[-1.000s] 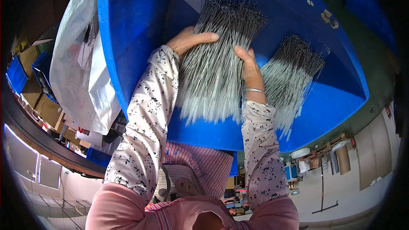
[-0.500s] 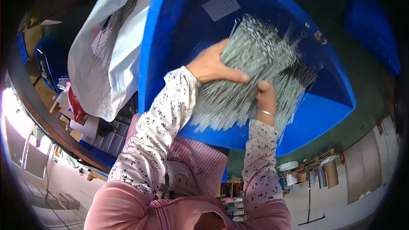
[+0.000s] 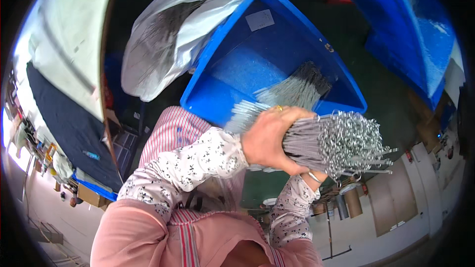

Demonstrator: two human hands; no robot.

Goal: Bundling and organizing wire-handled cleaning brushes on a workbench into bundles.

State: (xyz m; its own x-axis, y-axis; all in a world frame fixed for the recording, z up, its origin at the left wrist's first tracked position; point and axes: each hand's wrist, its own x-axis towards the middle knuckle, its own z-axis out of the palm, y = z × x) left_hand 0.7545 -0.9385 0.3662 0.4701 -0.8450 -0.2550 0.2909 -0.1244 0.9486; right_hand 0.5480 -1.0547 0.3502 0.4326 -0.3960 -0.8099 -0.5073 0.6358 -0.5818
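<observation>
Thick bundle of grey metal wires with looped ends (image 3: pixel 326 141) held just in front of the blue plastic tub (image 3: pixel 237 64); smaller wire bundle (image 3: pixel 294 89) inside it; white plastic bag (image 3: pixel 168 39) to its left.

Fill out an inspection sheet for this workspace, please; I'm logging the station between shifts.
Surface: dark green floor under the bins; no table seen.
Job's things: bundle of metal wires with looped ends, held level in front of the person above the blue tub; a smaller wire bundle lies in that tub.
Clutter: white plastic bag holding more wires beside the tub; second blue bin upper right.
Grippers: left hand wrapped around the bundle; right hand under it, mostly hidden.
Cables: nothing seen.
Surroundings: cardboard rolls and a pale wall at lower right.
</observation>
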